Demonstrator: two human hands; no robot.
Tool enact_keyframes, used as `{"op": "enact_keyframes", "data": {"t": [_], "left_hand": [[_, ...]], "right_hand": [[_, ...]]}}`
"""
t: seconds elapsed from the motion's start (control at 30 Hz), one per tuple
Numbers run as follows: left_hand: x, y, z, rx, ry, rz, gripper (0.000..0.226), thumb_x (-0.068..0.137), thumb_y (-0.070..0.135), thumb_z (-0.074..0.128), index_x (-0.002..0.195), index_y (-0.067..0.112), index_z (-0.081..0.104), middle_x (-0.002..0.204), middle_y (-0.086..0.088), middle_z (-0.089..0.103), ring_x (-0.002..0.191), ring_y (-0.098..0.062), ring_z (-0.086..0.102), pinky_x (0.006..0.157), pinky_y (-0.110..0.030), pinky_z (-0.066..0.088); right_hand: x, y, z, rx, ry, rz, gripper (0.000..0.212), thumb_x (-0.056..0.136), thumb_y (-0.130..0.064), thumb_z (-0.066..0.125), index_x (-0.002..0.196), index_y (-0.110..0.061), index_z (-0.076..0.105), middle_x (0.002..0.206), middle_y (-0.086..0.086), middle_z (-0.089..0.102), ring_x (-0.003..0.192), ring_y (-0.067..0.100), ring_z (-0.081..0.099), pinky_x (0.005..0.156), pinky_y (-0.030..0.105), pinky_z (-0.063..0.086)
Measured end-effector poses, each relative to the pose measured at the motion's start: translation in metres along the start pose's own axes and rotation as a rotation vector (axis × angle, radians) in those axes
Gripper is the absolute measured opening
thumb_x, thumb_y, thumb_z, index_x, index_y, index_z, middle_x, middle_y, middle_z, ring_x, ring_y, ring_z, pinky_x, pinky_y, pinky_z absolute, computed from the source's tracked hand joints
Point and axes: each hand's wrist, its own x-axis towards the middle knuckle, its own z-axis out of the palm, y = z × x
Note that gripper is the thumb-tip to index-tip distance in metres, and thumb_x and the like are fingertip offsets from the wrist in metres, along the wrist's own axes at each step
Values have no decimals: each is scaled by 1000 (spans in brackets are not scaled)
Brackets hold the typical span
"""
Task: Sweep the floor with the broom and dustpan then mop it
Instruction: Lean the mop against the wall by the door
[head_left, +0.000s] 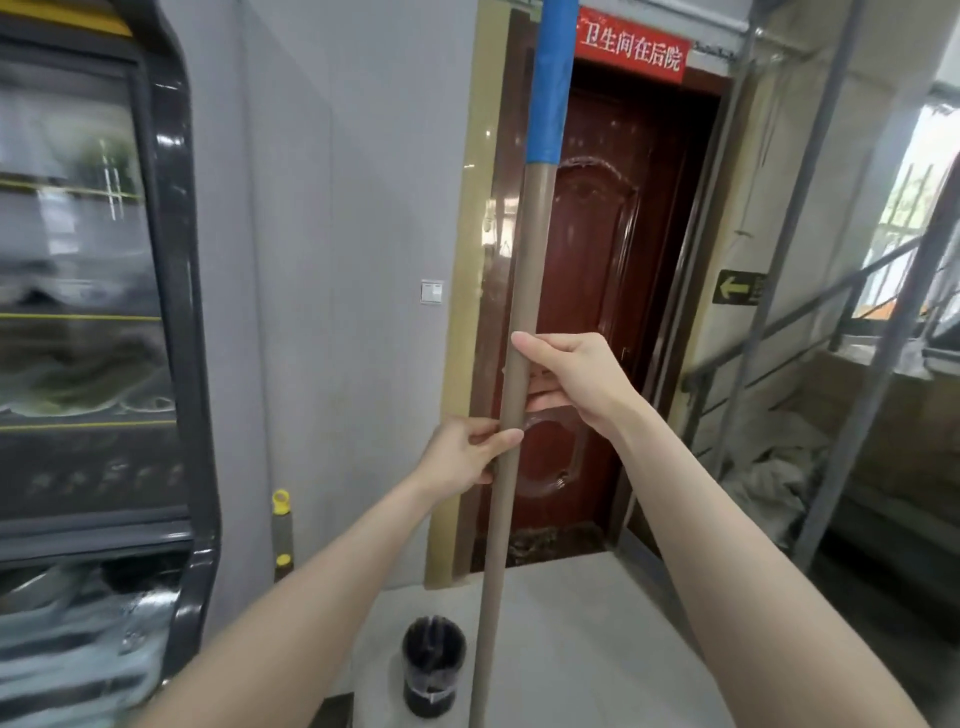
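The pole (525, 280), long axis 12-to-6 o'clock, is gripped by curled fingers (540, 345): right hand (571, 374) uppermost, left hand (462, 460) at its 7 o'clock.

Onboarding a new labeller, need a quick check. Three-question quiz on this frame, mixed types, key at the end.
1. True or false: the left hand and the right hand both hold the pole.
2. Which hand is higher on the pole? A: left. B: right.
3. Fill in: the wrap at the pole's top is ____.

Key: 1 true; 2 B; 3 blue.
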Motion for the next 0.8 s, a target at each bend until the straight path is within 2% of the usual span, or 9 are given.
{"op": "enact_keyframes", "data": {"t": [0.1, 0.23, 0.33, 0.4, 0.5, 0.6, 0.7, 0.8], "left_hand": [[45, -7, 8, -18, -16, 21, 13, 89, 32, 63, 79, 25, 66, 68, 17, 67, 73, -1, 64, 65, -26, 56], [109, -16, -3, -24, -26, 53, 14, 91, 27, 62, 78, 23, 66, 59, 18, 65, 61, 5, 62, 60, -25, 54], [150, -14, -24, -15, 17, 87, 13, 90, 28, 64, 79, 21, 68, 64, 12, 67, 62, -1, 63, 60, -29, 57], [181, -14, -42, -9, 46, 104, 16, 88, 32, 66, 84, 17, 71, 76, -3, 71, 69, -13, 65, 64, -36, 59], [222, -13, -73, -10, 92, 93, 26, 88, 30, 65, 98, 7, 71, 86, -8, 72, 74, -20, 67, 72, -41, 59], [256, -14, -103, 4, 146, 110, 24, 90, 26, 64, 100, 6, 70, 83, -3, 71, 70, -13, 67, 70, -36, 59], [282, -15, -130, 19, 183, 135, 14, 91, 22, 62, 95, 11, 69, 74, 5, 70, 62, -4, 66, 62, -25, 58], [314, -21, -161, 53, 234, 140, 16, 92, 23, 60, 96, 10, 70, 79, 1, 71, 64, -6, 66, 63, -25, 58]], "right_hand": [[39, 14, -16, 1, 22, -27, 29, 87, -32, 68, 93, -4, 74, 95, 26, 69, 89, 43, 68, 79, 60, 53], [103, 28, -22, -9, 25, -60, 31, 89, -32, 67, 94, -2, 74, 95, 28, 69, 88, 45, 67, 78, 58, 55], [149, 26, -18, -7, 16, -87, 33, 90, -32, 66, 97, -1, 73, 95, 25, 70, 87, 44, 68, 72, 47, 57], [185, 25, -14, -1, 9, -116, 32, 90, -32, 65, 96, -1, 73, 92, 22, 72, 82, 41, 69, 69, 45, 58], [240, 24, 2, 11, -25, -145, 27, 90, -31, 65, 87, -6, 74, 76, 9, 74, 67, 27, 71, 67, 43, 59], [287, 25, 19, 33, -47, -180, 27, 90, -31, 66, 89, -6, 73, 78, 9, 74, 66, 26, 71, 67, 43, 60], [326, 24, 33, 67, -65, -211, 31, 89, -33, 66, 95, -3, 73, 90, 14, 74, 79, 36, 71, 72, 47, 59], [371, 27, 52, 110, -106, -242, 29, 90, -32, 66, 94, -4, 73, 88, 13, 74, 75, 33, 72, 70, 46, 60]]}}
